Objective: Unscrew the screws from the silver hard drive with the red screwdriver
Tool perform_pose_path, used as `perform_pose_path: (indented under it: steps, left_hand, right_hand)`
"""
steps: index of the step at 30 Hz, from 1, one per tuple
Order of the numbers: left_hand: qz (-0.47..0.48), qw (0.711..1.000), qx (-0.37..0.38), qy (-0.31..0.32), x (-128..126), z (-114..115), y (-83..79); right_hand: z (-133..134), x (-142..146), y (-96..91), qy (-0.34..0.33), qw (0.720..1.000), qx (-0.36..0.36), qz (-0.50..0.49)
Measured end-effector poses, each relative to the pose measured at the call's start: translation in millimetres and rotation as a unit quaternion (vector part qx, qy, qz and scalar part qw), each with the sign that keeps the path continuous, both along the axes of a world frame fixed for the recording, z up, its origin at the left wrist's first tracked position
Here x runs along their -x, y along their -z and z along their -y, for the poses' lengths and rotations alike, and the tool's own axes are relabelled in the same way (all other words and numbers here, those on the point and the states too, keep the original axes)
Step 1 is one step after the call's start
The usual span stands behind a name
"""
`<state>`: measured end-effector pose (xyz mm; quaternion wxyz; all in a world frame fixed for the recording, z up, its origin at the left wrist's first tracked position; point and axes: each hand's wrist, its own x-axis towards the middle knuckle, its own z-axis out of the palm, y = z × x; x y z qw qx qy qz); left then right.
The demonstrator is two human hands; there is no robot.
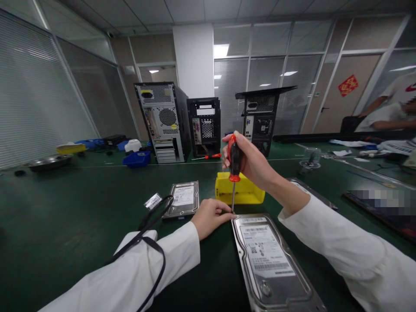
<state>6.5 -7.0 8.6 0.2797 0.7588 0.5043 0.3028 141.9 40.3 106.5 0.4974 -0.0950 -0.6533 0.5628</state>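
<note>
While a metal dish [48,163] sits at the far left of the green table [65,208], a blue bin [137,160] stands just beside a computer tower [167,117]. Next, a far hard drive [182,197] lies label up beyond your left hand [209,217]. That hand's thumb and fingers gather close together at the far left corner of the near hard drive [269,258]; whether they pinch something small there, I cannot tell. The screwdriver [234,167] points down nearly upright to the same corner, with a yellow bin [248,196] behind it. Your right hand [253,162] curls closed around its handle. Below, the near hard drive lies flat, label up. Farther right, a clear cup [311,158] stands on the table.
</note>
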Motion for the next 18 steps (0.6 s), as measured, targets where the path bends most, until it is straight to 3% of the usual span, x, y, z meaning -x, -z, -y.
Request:
perform_pose_path:
  steps: [12, 18]
  left_hand:
    - [-0.039, 0.998, -0.039, -0.003, -0.8, 3.2, 2.0]
    - [-0.056, 0.997, -0.044, -0.004, -0.9, 3.7, 2.4]
  right_hand:
    - [5.8, 1.0, -0.7, 0.045, 0.998, -0.051, -0.002]
    - [1.6, -1.2, 0.3, 0.051, 0.998, -0.039, -0.020]
